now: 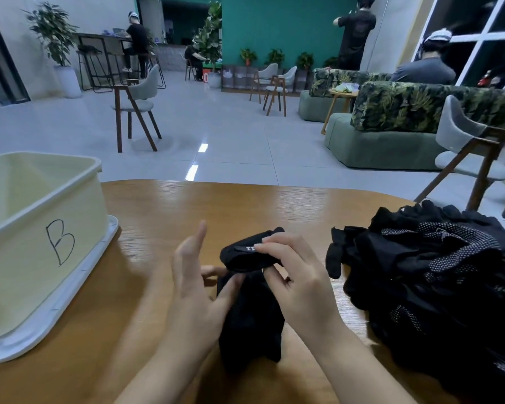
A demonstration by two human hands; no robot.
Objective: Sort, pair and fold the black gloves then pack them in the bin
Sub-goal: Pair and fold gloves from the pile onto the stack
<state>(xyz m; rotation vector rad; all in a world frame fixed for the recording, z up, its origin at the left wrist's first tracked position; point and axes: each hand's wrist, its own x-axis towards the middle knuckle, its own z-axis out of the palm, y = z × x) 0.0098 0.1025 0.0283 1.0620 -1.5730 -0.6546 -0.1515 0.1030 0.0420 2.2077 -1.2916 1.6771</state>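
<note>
A pair of black gloves point(250, 313) lies on the wooden table point(158, 211) in front of me, its cuff end point(245, 259) folded up and over. My right hand point(295, 275) pinches that cuff by its small label, fingers curled round the fabric. My left hand point(196, 275) is at the glove's left side, thumb pressing the fold from below, fingers stretched upward. A heap of black gloves point(438, 275), some with white dots, lies at the right. The cream bin point(41, 228) marked "B" stands at the left and looks empty.
The bin sits on a white lid or tray point(70, 295). A grey chair point(473, 158) stands just beyond the table's right corner. Further off are sofas, chairs, plants and several people.
</note>
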